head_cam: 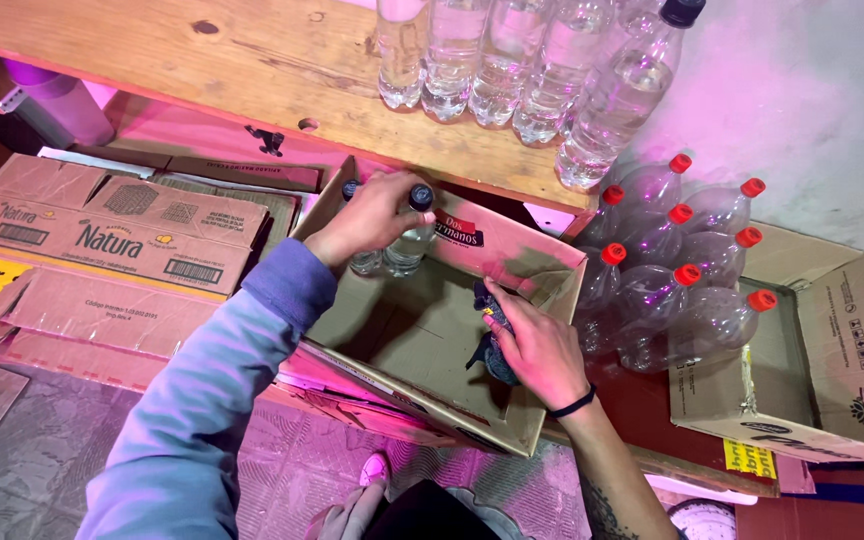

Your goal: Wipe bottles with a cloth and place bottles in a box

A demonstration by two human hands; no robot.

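Single head view — looks steeply down, close over open cardboard box (422,340) beneath wooden shelf (252,70).

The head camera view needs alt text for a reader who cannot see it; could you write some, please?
Seen from above, a left hand grips a dark-capped clear bottle in an open cardboard box, while the right hand holds a dark cloth inside.

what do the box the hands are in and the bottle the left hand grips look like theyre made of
Open box: plain brown corrugated cardboard, matte, with creased flaps. Bottle under the left hand: clear, glossy, probably plastic, with a dark cap.
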